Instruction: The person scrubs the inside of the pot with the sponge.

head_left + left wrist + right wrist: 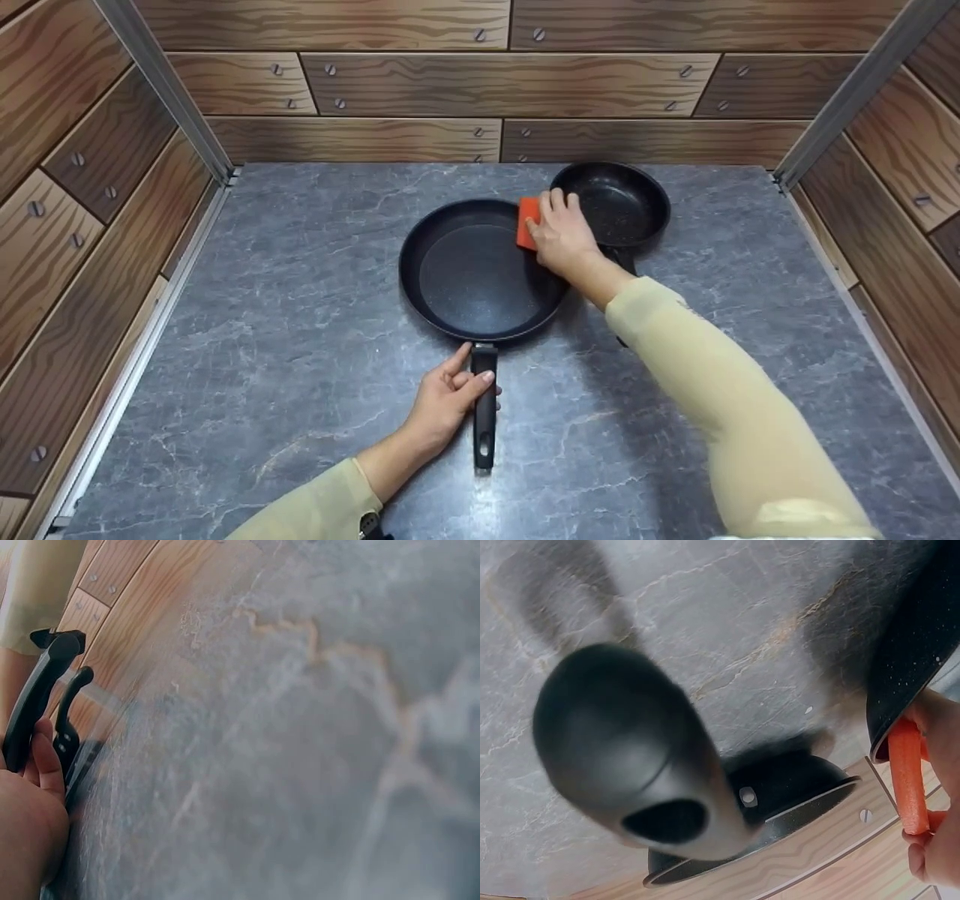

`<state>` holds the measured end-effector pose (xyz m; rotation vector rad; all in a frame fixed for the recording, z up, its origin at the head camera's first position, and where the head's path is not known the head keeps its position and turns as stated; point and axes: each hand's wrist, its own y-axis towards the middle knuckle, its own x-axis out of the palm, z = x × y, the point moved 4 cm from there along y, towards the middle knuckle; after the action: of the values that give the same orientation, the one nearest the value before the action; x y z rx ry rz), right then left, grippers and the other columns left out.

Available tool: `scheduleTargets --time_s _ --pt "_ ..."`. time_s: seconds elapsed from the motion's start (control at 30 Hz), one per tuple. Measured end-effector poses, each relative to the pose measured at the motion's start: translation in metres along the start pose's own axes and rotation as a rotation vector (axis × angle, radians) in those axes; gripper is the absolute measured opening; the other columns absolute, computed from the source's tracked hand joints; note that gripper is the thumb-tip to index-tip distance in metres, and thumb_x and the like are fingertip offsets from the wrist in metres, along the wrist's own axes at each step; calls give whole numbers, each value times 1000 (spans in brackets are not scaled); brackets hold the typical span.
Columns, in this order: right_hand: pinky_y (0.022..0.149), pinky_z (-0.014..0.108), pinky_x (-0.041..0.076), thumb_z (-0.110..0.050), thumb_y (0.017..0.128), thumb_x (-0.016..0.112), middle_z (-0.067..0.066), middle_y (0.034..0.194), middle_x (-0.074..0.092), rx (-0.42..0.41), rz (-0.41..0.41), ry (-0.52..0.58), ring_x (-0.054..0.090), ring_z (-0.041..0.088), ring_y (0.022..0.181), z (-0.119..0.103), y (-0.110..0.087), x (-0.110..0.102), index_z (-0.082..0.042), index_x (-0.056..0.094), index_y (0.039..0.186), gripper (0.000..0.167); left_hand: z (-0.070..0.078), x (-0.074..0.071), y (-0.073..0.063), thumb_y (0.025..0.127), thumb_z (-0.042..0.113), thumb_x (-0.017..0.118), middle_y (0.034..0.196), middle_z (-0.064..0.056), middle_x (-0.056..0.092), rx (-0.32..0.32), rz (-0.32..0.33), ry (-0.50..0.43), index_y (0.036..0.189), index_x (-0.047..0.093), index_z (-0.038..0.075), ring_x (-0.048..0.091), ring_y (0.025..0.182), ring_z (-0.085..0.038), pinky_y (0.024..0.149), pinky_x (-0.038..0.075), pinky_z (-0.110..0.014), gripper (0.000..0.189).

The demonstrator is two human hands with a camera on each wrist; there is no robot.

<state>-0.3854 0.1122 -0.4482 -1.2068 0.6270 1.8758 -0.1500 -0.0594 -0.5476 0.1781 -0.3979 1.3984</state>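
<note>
A large black frying pan (472,281) sits mid-table with its handle (485,431) pointing toward me. My left hand (437,405) grips that handle close to the pan body, thumb over the top; the left wrist view shows fingers curled under the handle (34,705). At the pan's right rim, my right hand (564,234) holds an orange sponge (528,225). The right wrist view has the sponge (907,776) pinched between thumb and fingers against the rim of the large pan (911,652).
Behind and right of the large pan stands a smaller black frying pan (615,201), its handle partly hidden under my right forearm. That handle (622,735) looms close in the right wrist view. Wood-patterned walls (405,82) border the grey marbled table (300,300).
</note>
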Motion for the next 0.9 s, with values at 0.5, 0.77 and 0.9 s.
scheduleTargets --time_s 0.5,0.77,0.9 --pt "101 62 40 -33 87 76 31 144 47 -57 6 -28 42 51 123 6 -14 -4 -9 75 131 50 0 1 1 103 5 69 86 -12 77 -6 3 -10 164 13 -11 76 73 -19 73 64 -30 84" --pt "100 63 40 -34 83 79 30 141 48 -99 0 -9 43 50 119 11 -21 -7 -9 79 120 44 1 1 0 103 6 70 88 -15 77 -4 4 -2 164 13 -11 77 72 -20 73 65 -30 85" --pt "99 64 40 -38 83 81 28 137 49 -119 -13 3 42 50 119 14 -25 -9 -10 81 116 43 1 1 0 103 7 70 89 -14 77 -1 0 15 164 13 -11 76 74 -19 73 64 -28 85"
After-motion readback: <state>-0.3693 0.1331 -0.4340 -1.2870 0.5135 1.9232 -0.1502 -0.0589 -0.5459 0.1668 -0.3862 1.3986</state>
